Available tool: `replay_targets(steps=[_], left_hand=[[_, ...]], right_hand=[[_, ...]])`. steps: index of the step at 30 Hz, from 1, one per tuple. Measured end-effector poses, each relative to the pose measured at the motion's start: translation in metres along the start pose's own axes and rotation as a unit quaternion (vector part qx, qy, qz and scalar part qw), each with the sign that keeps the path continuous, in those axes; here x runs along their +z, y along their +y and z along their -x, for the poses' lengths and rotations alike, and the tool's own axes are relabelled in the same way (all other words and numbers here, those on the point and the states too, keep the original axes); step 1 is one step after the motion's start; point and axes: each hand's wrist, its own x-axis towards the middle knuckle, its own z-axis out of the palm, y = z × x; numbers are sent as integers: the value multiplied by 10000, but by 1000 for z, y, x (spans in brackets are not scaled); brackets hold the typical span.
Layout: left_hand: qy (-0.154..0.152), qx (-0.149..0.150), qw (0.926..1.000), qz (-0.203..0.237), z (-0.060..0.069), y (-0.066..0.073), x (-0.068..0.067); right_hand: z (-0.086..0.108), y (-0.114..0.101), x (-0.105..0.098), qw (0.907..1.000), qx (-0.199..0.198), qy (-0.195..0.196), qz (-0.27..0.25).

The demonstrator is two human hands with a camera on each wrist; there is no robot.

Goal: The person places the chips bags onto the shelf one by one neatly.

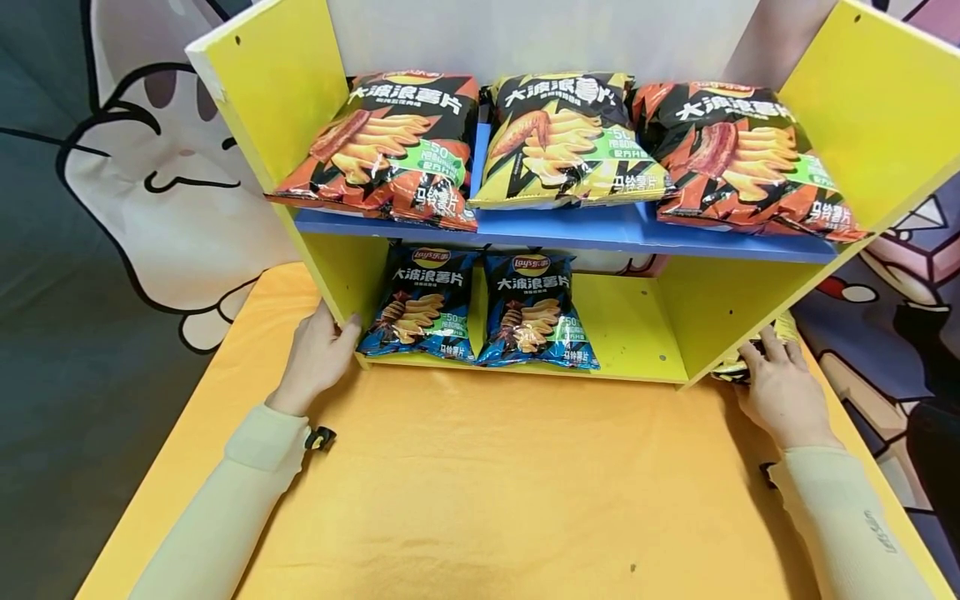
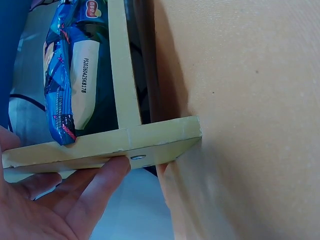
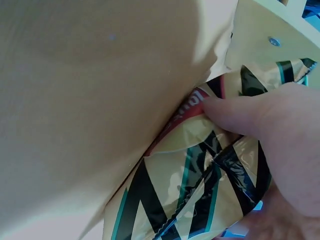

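Note:
A yellow two-tier shelf [image 1: 622,325] with a blue upper board stands on the table. My left hand [image 1: 318,350] grips the lower front of its left side panel [image 2: 95,145], thumb on the inner side and fingers along the outside. Outside the right side panel, my right hand [image 1: 787,400] holds a yellow and black bag of chips [image 3: 185,185], thumb pressed on the wrapper. In the head view that hand largely hides the bag. Two blue bags of chips, one on the left [image 1: 423,304] and one near the middle [image 1: 534,308], lean on the lower tier.
On the upper tier lie a red bag [image 1: 390,150], a yellow bag [image 1: 566,142] and another red bag [image 1: 742,158]. An orange-yellow cloth [image 1: 540,483] covers the table. Cartoon-printed walls [image 1: 202,183] stand close on both sides.

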Motion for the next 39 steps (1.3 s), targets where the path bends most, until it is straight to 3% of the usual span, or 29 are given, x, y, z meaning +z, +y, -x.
replay_targets(steps=[6,11,16,24,31,36,39], left_hand=[[4,1,10000,2,0,0,0],[-1,-4,10000,13,0,0,0],[-11,-4,10000,31,0,0,0],[-17,-48,10000,74,-1,0,1],[-32,-90,9999,80,0,0,0],[-27,-90,9999,79,0,0,0],[-28,-73,10000,60,0,0,0]], right_hand=[[8,6,-4,9995,-44,312,-9],[18,6,-9,9986,225,471,-96],[28,6,-16,9964,280,799,-87],[49,6,-22,9934,468,1015,-246],[70,-7,-30,9850,486,1567,-527],[83,-17,-39,9771,838,1784,-802],[91,-23,-43,9676,1155,1997,-1025]])
